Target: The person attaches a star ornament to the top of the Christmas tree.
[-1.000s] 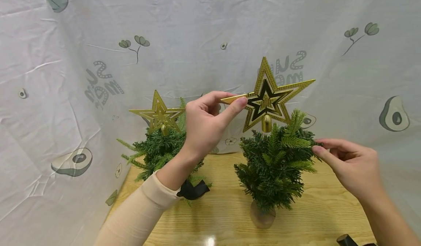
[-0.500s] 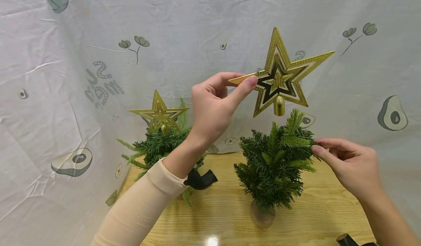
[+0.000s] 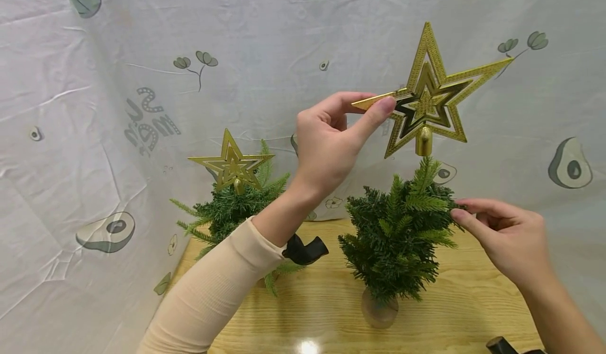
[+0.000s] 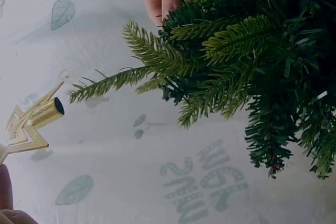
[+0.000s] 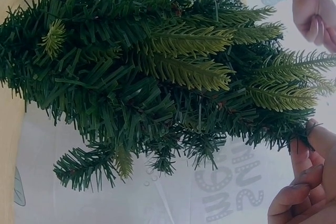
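Observation:
A gold star tree topper is pinched by one of its points between the thumb and fingers of my left hand. Its hollow socket faces the tip of the small artificial Christmas tree, with a small gap showing in the left wrist view. In the head view the socket sits right over the tree's topmost sprig. My right hand pinches the end of a branch on the tree's right side, and in the right wrist view the thumb and fingertips meet at that branch tip.
A second small tree wearing a gold star stands at the left, partly behind my left forearm. Both trees are on a wooden table. A printed white curtain hangs behind and on the left side.
My left hand has raised the star and carried it to the right, from in front of the tree's top to above its topmost sprig. The right hand has kept its place on the branch.

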`<state>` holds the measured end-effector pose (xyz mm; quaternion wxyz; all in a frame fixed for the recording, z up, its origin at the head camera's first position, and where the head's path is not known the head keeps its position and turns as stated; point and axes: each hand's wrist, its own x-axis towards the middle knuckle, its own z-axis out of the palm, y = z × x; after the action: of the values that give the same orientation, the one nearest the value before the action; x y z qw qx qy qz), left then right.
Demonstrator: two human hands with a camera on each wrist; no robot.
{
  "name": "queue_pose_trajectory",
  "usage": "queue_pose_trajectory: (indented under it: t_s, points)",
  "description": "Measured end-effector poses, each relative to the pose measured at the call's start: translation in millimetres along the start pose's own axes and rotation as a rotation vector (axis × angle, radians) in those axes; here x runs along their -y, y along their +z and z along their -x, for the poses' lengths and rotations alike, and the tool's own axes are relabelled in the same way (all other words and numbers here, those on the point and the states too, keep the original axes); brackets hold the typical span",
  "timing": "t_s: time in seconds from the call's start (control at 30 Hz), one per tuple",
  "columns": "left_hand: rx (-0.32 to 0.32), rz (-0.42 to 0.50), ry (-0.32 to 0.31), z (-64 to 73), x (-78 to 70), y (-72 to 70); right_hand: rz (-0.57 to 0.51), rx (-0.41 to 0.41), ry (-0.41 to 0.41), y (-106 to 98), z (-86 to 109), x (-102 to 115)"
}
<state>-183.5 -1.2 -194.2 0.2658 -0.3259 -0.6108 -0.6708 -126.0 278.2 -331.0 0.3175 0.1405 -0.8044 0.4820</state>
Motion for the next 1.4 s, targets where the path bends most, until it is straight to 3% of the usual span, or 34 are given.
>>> queue_pose_trajectory:
  t_s: [0.6,1.1,1.4]
  points:
    - [0.049,-0.014,0.024,0.7,5.7,10.9,0.002,-0.007,0.053,-1.7,1.9,-1.0]
    - [0.072,-0.021,0.051,1.7,4.3,10.6,0.004,-0.023,0.047,0.1,2.1,-2.0]
    - [0.119,-0.080,0.059,4.2,6.7,8.9,0.007,-0.022,0.036,-0.3,3.8,-1.1]
